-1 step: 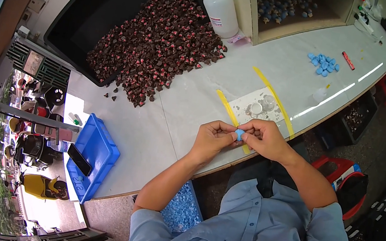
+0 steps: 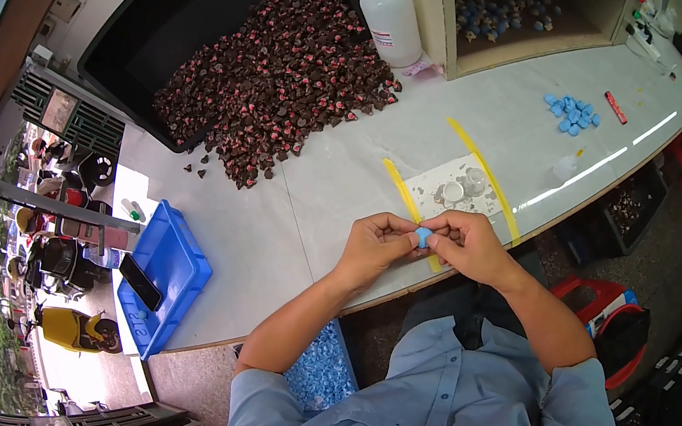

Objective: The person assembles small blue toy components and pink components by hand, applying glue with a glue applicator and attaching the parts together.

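A small light-blue moulded piece (image 2: 423,238) is held between both hands over the near edge of the table. My left hand (image 2: 377,244) pinches it from the left with thumb and forefinger. From the right, my right hand (image 2: 469,247) grips the same piece, its fingertips almost meeting the left ones. The fingers cover most of the piece, so its full shape is hidden. Just beyond the hands lies a white sheet (image 2: 424,192) edged with yellow tape (image 2: 398,188). On it stand a small white round cup (image 2: 453,192) and a clear one (image 2: 474,180), among grey spots.
A large heap of dark brown and pink pieces (image 2: 290,75) spills from a black bin (image 2: 135,36). Beside it stands a white plastic bottle (image 2: 391,24). Light-blue pieces (image 2: 571,113) and a red stick (image 2: 615,108) lie far right. At left, a blue tray (image 2: 188,257) holds a phone (image 2: 141,283).
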Available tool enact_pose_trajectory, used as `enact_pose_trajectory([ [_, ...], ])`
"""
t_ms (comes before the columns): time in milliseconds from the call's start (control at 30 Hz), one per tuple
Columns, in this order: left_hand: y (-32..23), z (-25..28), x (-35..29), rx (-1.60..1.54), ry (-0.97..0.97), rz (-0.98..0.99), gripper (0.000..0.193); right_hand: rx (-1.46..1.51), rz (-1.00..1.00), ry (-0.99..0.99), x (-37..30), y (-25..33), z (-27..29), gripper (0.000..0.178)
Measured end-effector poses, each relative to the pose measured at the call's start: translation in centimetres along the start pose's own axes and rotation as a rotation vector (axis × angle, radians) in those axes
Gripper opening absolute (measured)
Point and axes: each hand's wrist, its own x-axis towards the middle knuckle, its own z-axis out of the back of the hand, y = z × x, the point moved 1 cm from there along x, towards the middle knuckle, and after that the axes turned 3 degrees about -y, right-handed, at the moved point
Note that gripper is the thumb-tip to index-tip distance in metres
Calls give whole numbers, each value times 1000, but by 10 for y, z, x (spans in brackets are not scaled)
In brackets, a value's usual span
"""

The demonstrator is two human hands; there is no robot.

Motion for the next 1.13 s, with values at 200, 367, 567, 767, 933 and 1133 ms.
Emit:
enact_pose_trajectory([
  [200,2,5,3,-47,18,1,19,64,-6,-12,-2,4,0,21],
  [367,7,9,3,-23,61,-93,23,67,-23,-24,-2,4,2,19],
  [567,7,4,-1,39,117,-205,24,88,-20,-11,-3,-2,4,21],
  [767,7,3,-2,40,112,-184,21,68,-20,-14,-3,-3,4,22],
  [933,6,0,-4,66,96,-201,22,71,2,-23,-3,-4,3,21],
  [1133,6,0,-6,76,92,-236,25,132,60,-65,-4,-2,0,20],
])
